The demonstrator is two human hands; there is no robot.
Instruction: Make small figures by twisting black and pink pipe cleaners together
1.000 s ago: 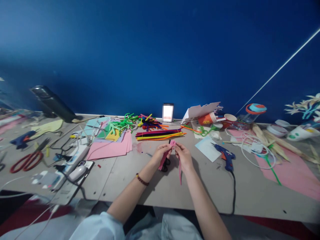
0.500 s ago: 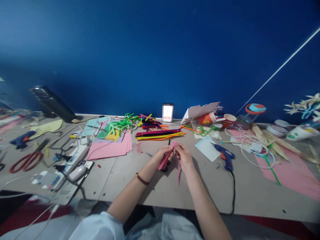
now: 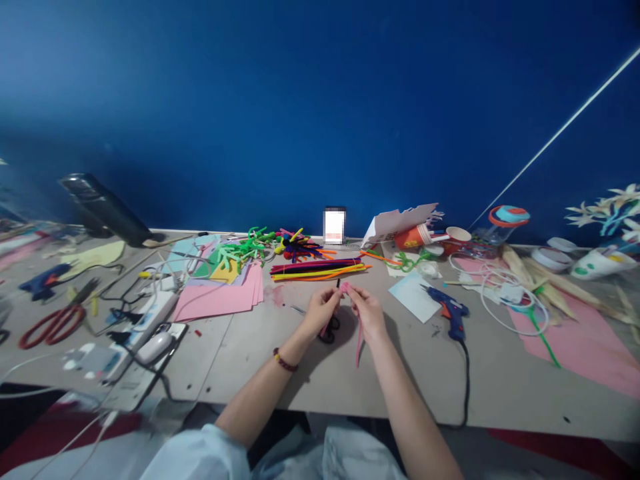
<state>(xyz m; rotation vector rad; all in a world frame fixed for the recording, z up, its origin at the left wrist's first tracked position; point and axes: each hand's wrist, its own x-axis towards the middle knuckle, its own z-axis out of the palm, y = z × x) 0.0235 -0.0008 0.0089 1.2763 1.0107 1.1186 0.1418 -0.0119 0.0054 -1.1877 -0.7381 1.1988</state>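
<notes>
Over the middle of the table, my left hand [image 3: 323, 309] and my right hand [image 3: 368, 315] meet fingertip to fingertip. Both are closed in a pinch on pink pipe cleaners [image 3: 345, 287], whose bunched top shows between the fingers. One pink strand hangs down below my right hand; a bit of pink shows under my left, and the rest is hidden by its fingers. Black-handled scissors [image 3: 330, 331] lie on the table beneath my left hand, partly covered. Just beyond the hands lies a bundle of purple, yellow and orange pipe cleaners [image 3: 320, 269].
A blue glue gun [image 3: 453, 313] with its cord lies right of my hands, by pale blue paper [image 3: 415, 295]. To the left are pink paper sheets [image 3: 220, 295], a power strip [image 3: 145, 327] and red-handled scissors [image 3: 55, 325]. A small lit screen [image 3: 335, 225] stands against the wall.
My left hand has turned and closed further over the pink pipe cleaners, so the strands fanned below it are now mostly hidden. More of the black scissor handles shows.
</notes>
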